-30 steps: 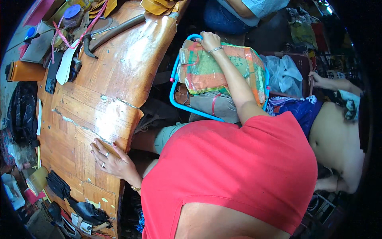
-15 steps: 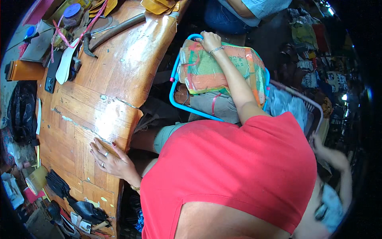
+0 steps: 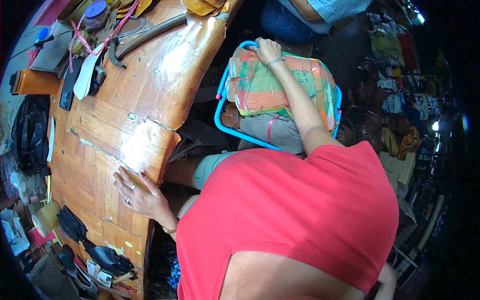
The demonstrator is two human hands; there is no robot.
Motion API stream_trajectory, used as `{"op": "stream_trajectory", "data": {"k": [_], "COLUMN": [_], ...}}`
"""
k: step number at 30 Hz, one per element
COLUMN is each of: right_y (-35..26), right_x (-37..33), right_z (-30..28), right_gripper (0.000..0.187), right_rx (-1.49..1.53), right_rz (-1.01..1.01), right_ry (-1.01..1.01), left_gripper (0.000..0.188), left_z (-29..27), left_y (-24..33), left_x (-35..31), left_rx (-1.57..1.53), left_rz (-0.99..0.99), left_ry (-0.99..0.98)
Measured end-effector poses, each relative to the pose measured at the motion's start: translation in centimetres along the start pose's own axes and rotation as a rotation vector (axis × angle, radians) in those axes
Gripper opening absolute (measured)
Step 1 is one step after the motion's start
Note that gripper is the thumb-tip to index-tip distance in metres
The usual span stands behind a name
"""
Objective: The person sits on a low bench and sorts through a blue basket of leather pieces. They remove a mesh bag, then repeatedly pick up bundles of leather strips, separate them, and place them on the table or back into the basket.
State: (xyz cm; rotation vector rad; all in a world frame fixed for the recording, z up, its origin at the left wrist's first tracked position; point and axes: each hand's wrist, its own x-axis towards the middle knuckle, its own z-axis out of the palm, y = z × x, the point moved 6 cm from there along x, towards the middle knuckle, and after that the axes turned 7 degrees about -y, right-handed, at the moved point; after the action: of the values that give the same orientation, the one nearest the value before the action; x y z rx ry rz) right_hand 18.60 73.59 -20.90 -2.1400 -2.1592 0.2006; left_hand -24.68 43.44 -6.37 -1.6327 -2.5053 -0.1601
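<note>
Resting on the wooden table's (image 3: 107,132) near edge is my left hand (image 3: 142,197), palm down with its fingers spread, rings on two of them. It holds nothing. My right arm stretches forward over a blue tubular frame (image 3: 218,112), which looks like part of a chair. My right hand (image 3: 270,51) is closed over the frame's far top bar, its fingertips hidden. Within the frame sits a green and orange mesh bundle (image 3: 270,85), above a folded grey cloth (image 3: 267,129) with a red strip.
A hammer (image 3: 150,36), white sole-shaped piece (image 3: 86,75) and dark phone (image 3: 69,90) lie at the table's far left. Black strap-like pieces (image 3: 107,260) and a tape roll (image 3: 46,219) are nearer. Another person (image 3: 292,22) sits beyond. Brown piles (image 3: 365,125) line the right.
The person at the right, with a pale purple frame and a bluish plastic bag, has moved out; only a blurred limb shows at lower right. My hands keep their places.
</note>
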Motion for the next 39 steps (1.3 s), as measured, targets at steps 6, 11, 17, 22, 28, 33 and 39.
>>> {"op": "stream_trajectory", "data": {"k": [6,11,17,22,28,33,39], "right_y": [3.4,4.3,11.2,10.4,8.5,4.8,3.1], "right_x": [-0.2,-4.0,-12.1,-13.4,-9.8,-7.8,-8.0], "right_z": [0.4,-4.4,-8.8,-10.6,-9.3,-6.7,-7.0], "right_gripper": [0.036,0.046,0.051,0.054,0.057,0.058,0.059], "right_rx": [0.361,0.312,-0.001,0.026,0.090,0.228,0.291], "right_rz": [-0.011,-0.224,-0.154,-0.125,-0.161,-0.359,-0.390], "right_ry": [-0.076,-0.100,0.047,-0.019,-0.225,-0.244,-0.130], "left_gripper": [0.054,0.048,0.048,0.048,0.064,0.061,0.037], "left_z": [0.2,-3.6,0.9,11.1,12.1,13.9,12.9], "left_y": [0.0,6.7,18.4,23.5,26.1,27.5,27.6], "left_x": [-0.4,-1.2,-2.1,-2.7,-2.4,-3.4,-4.5], "left_rx": [-0.174,-0.578,-1.171,-1.197,-0.811,-1.123,-1.682], "left_rz": [0.016,0.248,0.686,0.585,0.567,0.522,0.295], "left_ry": [-0.056,0.065,-0.600,-0.862,-0.726,-0.730,-0.743]}}
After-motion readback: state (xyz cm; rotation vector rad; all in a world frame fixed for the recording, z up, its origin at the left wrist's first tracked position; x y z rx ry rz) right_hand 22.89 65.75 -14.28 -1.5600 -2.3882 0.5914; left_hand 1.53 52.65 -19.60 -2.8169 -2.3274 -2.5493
